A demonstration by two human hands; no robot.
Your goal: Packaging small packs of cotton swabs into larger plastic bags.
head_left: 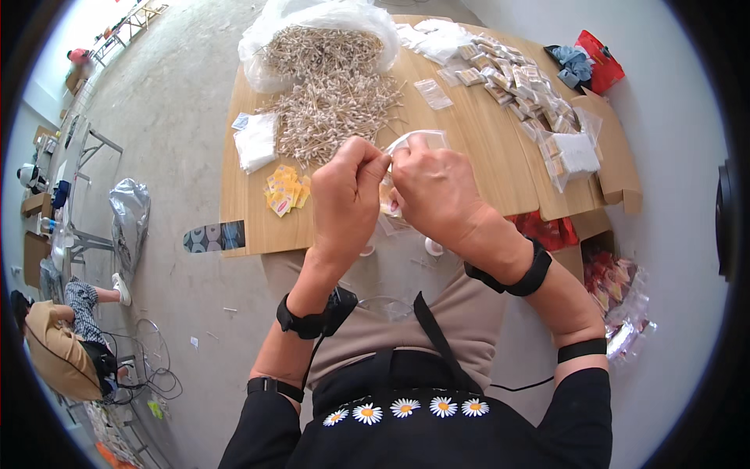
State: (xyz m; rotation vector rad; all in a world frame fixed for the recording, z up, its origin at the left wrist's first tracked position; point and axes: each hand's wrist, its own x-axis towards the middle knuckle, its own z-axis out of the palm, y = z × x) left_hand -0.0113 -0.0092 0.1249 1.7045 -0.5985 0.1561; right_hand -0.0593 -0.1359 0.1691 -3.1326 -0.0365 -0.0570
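My left hand [348, 195] and my right hand [437, 191] meet over the near edge of a wooden table [484, 148]. Both pinch one small clear plastic bag [414, 141], whose top loops up above my right fingers. A yellowish item shows between my palms, mostly hidden. Just beyond my hands lies a heap of thin pale sticks [336, 102], spilling out of a large clear bag [312, 23]. A small pile of yellow packets [286, 190] lies left of my left hand.
A stack of white bags [256, 142] sits at the table's left. Filled small packets [519, 86] run along the right side, beside a cardboard box [617, 156]. A bag of red wrapped goods [621, 293] lies on the floor at right. A person [62, 344] sits far left.
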